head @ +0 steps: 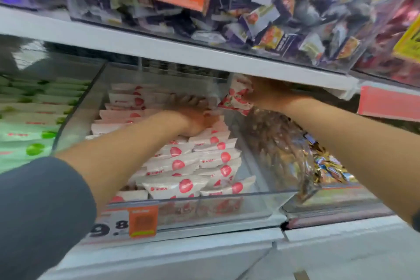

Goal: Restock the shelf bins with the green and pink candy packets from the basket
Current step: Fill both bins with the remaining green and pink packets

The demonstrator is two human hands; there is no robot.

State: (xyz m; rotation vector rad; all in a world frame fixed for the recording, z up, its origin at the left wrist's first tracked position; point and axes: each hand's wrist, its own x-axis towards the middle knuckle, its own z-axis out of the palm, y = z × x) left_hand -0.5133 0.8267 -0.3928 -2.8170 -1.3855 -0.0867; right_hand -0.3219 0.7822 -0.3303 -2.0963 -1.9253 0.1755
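A clear plastic shelf bin in the middle holds several rows of pink candy packets, white with a red dot. My left hand reaches deep into the bin and presses on the packets at the back, fingers spread. My right hand is raised at the bin's back right corner, just under the upper shelf, and grips a bunch of pink packets. The bin to the left is full of green candy packets. The basket is out of view.
The upper shelf edge hangs low over the bins, with clear bins of mixed sweets on it. A bin of brown and gold wrapped sweets stands to the right. An orange price tag sits on the bin front.
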